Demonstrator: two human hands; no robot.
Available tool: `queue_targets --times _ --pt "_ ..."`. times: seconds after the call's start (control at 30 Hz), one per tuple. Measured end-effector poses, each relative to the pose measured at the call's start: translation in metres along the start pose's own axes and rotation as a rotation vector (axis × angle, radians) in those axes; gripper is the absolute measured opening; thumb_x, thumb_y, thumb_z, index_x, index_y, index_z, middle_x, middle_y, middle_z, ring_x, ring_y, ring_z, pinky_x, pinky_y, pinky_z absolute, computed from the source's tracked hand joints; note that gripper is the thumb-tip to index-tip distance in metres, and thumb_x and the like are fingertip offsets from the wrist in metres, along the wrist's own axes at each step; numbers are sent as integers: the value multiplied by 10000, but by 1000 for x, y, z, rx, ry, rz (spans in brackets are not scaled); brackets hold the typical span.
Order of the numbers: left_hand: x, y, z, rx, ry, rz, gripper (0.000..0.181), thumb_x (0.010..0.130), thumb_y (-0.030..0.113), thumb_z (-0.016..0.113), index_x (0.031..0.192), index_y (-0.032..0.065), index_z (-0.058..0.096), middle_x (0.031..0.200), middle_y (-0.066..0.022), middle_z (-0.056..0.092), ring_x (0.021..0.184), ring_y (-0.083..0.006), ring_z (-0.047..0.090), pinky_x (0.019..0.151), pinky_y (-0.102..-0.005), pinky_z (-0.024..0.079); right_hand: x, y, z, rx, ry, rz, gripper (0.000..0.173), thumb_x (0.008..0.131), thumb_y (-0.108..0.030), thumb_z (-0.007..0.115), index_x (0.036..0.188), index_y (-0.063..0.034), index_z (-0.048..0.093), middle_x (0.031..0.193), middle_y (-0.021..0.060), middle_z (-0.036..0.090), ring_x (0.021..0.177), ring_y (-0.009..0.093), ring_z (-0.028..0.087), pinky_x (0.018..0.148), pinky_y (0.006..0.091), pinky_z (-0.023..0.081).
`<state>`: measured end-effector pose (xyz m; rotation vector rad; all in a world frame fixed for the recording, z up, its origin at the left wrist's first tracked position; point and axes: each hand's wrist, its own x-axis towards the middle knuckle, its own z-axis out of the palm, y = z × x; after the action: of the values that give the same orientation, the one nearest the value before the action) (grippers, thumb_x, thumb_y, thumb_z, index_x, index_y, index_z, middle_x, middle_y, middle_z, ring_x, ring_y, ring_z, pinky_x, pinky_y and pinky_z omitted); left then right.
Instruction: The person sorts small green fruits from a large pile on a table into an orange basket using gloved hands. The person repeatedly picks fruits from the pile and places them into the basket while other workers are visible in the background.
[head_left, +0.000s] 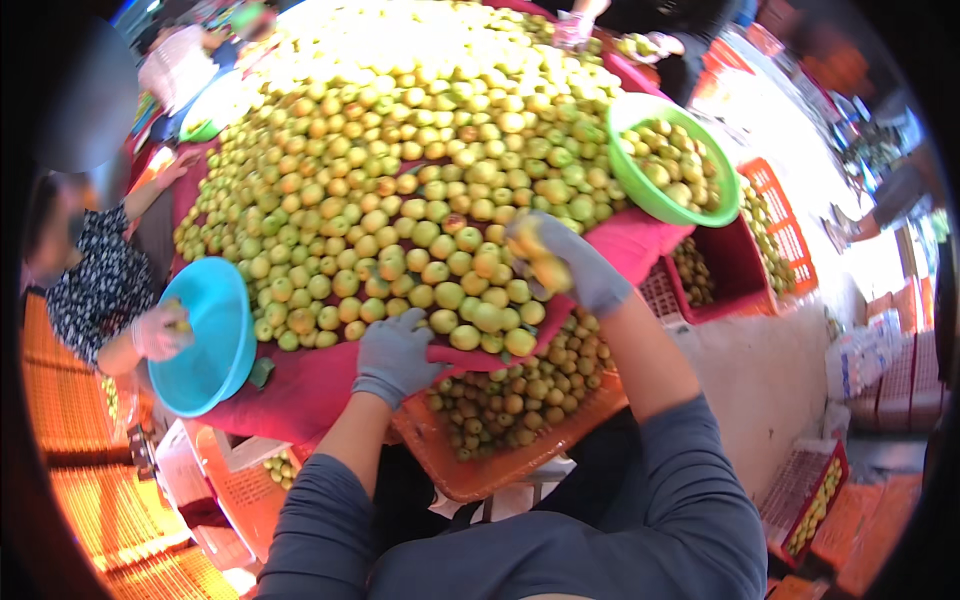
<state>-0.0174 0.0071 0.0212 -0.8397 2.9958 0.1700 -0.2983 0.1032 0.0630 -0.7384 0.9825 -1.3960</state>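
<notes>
A broad heap of round yellow-green fruits (420, 202), possibly jujubes, lies before me on a red cloth (300, 386). My left hand (396, 356), in a grey glove, rests at the cloth's near edge. Its fingers are apart by the nearest fruits, and I see nothing in its grip. Over the right front of the heap, my right hand (577, 259), also gloved, is closed on yellow fruits (544, 262); they are blurred, so their number is unclear. Below the cloth edge, an orange crate (480, 476) in front of me holds smaller, browner fruits (525, 405).
A green basket (731, 184) of fruits stands at the heap's right, above a dark red crate (739, 270). At left, a co-worker's gloved hand (161, 332) holds fruit over a blue basin (217, 360). Another gloved hand (574, 30) works across the heap. Orange crates (120, 510) stand lower left.
</notes>
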Motion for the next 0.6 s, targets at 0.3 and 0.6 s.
queue_targets --times 0.3,0.6 --pt "-3 8 14 24 92 68 423 562 353 881 880 127 717 1246 -79 636 1011 -315 640 841 -444 508 -307 69 -203 1075 1001 -503 466 901 -506 552 1132 -102 571 1176 153 593 1098 340 569 702 407 566" --pt "1 4 13 87 124 102 366 621 354 812 921 169 712 1242 -74 635 1033 -313 633 836 -451 497 -385 -17 -492 -1531 1451 -240 253 954 -314 588 1047 -83 549 942 75 660 896 244 626 783 390 521"
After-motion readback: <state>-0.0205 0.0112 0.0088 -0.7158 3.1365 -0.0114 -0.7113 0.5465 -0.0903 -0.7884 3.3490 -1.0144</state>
